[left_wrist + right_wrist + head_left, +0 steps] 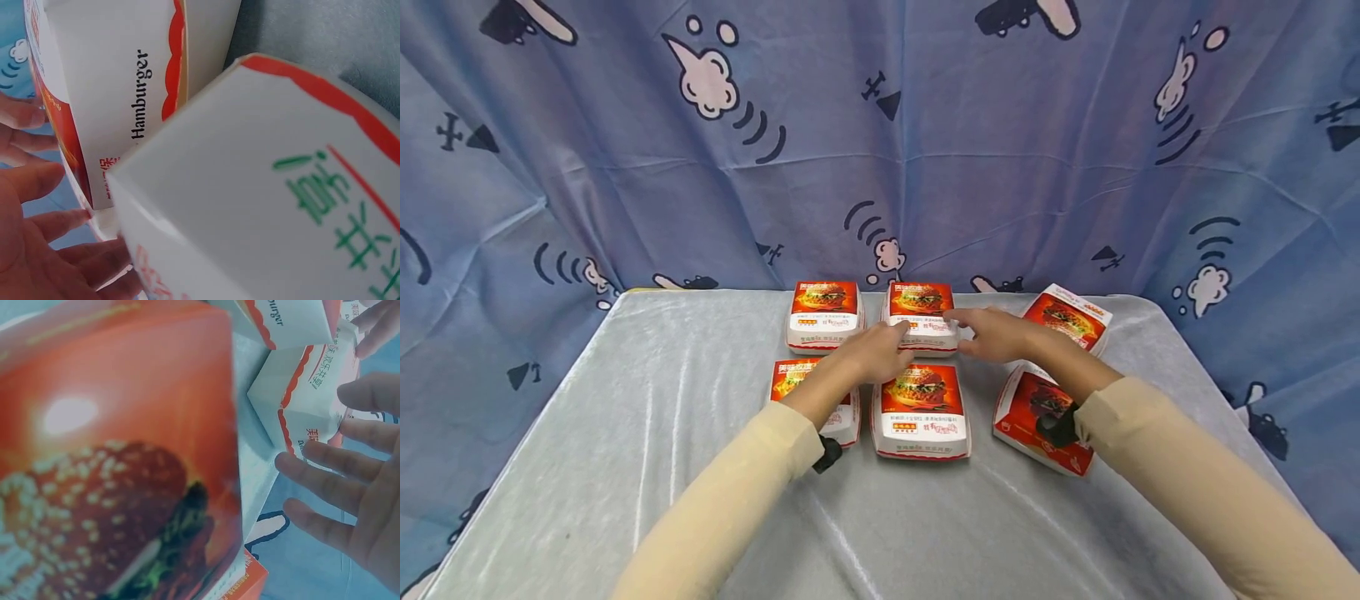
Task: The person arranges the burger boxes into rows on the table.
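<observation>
Printed hamburger boxes sit on the grey-covered table (pixel 587 467). My left hand (pixel 880 354) reaches over the gap in front of the back middle hamburger box (pixel 921 298), fingers at its front left. On that box's right side is my right hand (pixel 1000 333), thumb and fingertips beside its corner. The right wrist view shows its fingers (pixel 331 481) spread along the box (pixel 312 387). In the left wrist view, loosely extended fingers (pixel 69 222) lie along a box marked "Hamburger" (pixel 119 81). The front middle box (pixel 921 417) stands just below the left hand.
On the left are a back box (pixel 825 308) and a front box (pixel 842 421), partly behind the left forearm. At right, a back box (pixel 1067 312) and a front box (pixel 1037 417) sit askew under the right forearm. A blue patterned curtain (pixel 820 100) hangs behind the table.
</observation>
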Demonstrator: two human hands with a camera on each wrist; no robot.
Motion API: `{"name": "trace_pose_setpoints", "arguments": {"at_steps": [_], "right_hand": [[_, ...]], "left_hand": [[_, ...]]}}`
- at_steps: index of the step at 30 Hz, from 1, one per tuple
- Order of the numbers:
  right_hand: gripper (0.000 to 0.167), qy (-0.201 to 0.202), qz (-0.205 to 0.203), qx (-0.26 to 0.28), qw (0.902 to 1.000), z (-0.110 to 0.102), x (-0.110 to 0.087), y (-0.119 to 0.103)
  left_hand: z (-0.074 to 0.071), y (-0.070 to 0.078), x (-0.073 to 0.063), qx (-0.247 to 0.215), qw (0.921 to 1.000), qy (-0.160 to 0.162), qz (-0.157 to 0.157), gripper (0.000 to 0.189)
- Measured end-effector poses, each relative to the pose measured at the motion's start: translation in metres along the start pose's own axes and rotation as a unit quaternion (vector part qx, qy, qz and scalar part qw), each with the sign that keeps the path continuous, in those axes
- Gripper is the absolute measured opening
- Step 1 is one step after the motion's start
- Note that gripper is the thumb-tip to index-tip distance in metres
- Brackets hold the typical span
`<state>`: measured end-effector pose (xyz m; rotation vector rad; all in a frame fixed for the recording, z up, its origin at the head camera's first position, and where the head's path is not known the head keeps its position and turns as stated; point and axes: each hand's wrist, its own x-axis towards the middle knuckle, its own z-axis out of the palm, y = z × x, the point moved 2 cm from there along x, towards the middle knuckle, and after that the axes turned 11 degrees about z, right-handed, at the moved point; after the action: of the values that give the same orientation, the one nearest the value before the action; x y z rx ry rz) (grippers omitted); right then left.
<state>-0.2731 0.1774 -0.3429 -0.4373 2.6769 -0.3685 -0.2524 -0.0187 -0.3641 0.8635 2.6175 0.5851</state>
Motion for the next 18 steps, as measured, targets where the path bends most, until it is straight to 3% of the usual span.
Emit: {"name": "trace_pose_setpoints", "arguments": {"at_steps": [18], "right_hand": [[0.059,-0.014,0.004,0.003,0.9999,0.0026,0.0046,-0.0014]], "left_hand": [[-0.0032,-0.0008,-0.0042,0.001,0.9998,-0.018,-0.006,0.057]]}}
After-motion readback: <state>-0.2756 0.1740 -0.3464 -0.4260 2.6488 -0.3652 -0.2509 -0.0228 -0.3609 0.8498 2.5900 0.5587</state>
